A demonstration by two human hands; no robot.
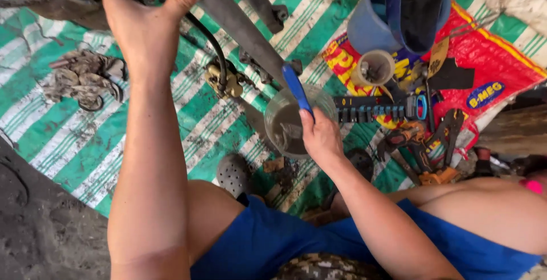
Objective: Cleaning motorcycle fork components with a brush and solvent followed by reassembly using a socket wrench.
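On the green-and-white striped mat (85, 143), a person in blue shorts (273, 240) works among scattered tools. The right hand (320, 137) is closed around a blue-handled tool (296, 89), a brush by the look of it, though its working end is blurred, dipping into a clear plastic cup (293, 123) of murky grey liquid that stands on the mat just before the knees. The left hand (142, 20) reaches up and wraps its thumb and fingers about a grey metal bar (239, 29) that slants across the mat. A black hose (208, 37) runs down to a brass-coloured fitting (225, 80) beside the cup. To the right lie a socket rail (370, 109), orange-handled pliers (433, 149) and a blue bucket (376, 17) on a red sack (490, 63).
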